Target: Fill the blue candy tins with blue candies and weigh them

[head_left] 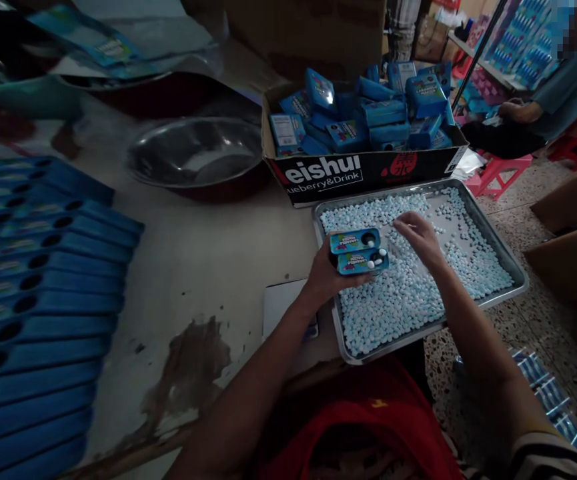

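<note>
My left hand [322,279] is closed around two small blue candy boxes [351,261], held side by side over the left edge of the metal tray [511,293]. Each box has a round hole in its top, and white candies show at the holes. Many pale blue and white candies [393,310] are spread across the tray, thickest on the near left side. Above them, just right of the boxes, my right hand [421,239] has its fingertips drawn together. Whatever they may hold is too small to make out.
Behind the tray stands a carton [325,177] heaped with blue boxes. A metal bowl [198,157] sits left of it. Rows of blue boxes with round holes [63,280] fill the table's left side. A person [563,93] sits at the far right near a pink stool [505,170].
</note>
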`<action>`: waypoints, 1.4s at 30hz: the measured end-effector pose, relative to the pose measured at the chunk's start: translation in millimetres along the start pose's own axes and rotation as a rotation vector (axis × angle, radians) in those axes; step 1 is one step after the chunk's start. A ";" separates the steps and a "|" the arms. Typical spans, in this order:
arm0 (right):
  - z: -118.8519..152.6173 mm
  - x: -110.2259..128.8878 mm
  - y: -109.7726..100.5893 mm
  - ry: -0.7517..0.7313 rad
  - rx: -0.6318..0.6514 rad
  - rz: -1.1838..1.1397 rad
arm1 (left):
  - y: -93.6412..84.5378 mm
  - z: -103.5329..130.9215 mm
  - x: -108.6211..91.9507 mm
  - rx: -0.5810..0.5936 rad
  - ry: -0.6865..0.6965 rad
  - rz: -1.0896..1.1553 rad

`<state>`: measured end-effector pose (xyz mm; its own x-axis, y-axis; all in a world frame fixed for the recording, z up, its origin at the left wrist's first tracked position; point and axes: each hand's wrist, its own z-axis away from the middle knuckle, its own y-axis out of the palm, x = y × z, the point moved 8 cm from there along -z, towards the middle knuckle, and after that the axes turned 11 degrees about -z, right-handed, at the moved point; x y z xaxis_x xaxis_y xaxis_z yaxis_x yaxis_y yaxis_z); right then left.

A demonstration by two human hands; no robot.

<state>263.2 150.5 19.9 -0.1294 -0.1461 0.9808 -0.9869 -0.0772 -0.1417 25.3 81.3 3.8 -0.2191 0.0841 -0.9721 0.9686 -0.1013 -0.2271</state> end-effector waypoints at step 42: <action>23.4 44.9 96.1 0.337 -0.070 -1.012 | -21.7 36.2 -3.2 0.007 -0.023 -0.418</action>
<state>164.8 113.4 47.1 0.7437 0.2351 0.6258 -0.6520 0.0480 0.7567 0.8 47.3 9.7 -0.5961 0.0968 -0.7970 0.7947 -0.0700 -0.6029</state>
